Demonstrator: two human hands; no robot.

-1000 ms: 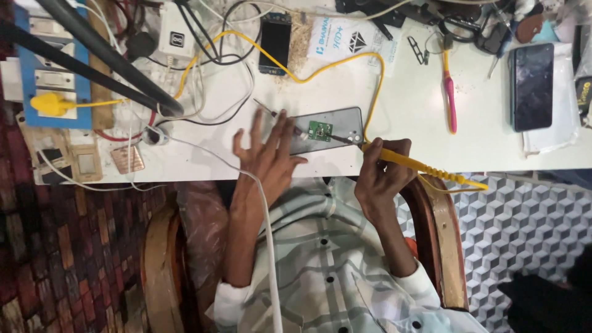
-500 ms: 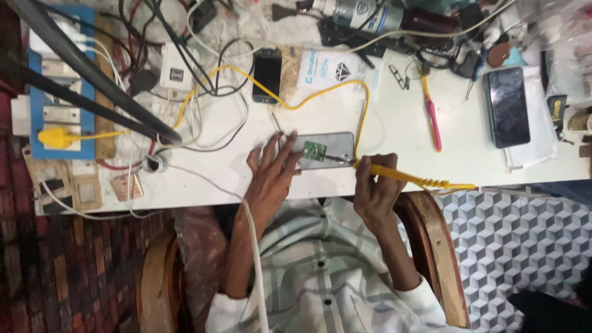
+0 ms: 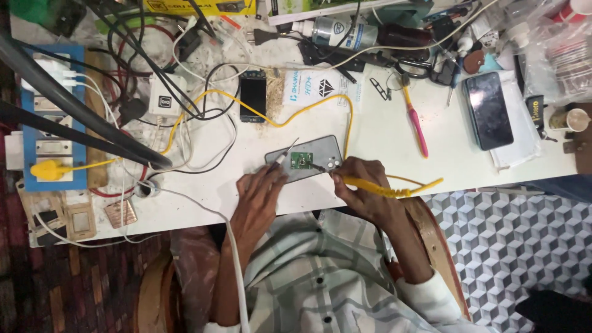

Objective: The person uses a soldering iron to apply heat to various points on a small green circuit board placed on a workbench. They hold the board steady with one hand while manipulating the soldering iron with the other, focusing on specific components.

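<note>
A grey phone back (image 3: 324,159) lies on the white table (image 3: 382,172) near its front edge, with a small green circuit board (image 3: 301,161) on it. My right hand (image 3: 357,188) grips a yellow-handled soldering iron (image 3: 394,187), and its tip rests at the board's right side. My left hand (image 3: 259,197) sits at the phone's left end and pinches a thin metal tool (image 3: 285,154) that slants up beside the board. The iron's yellow cable (image 3: 348,120) loops back across the table.
A blue power strip (image 3: 43,117) with plugs and tangled cables fills the left. A small dark phone (image 3: 253,96) lies behind, a black phone (image 3: 487,110) at right, with a pink-handled tool (image 3: 418,131), a bottle (image 3: 336,29) and a paper cup (image 3: 570,119). Two dark rods (image 3: 80,111) cross the left.
My left hand has drawn back from lying spread over the phone to its left end, now showing a thin tool. The iron's tip has come onto the board. The view sits closer.
</note>
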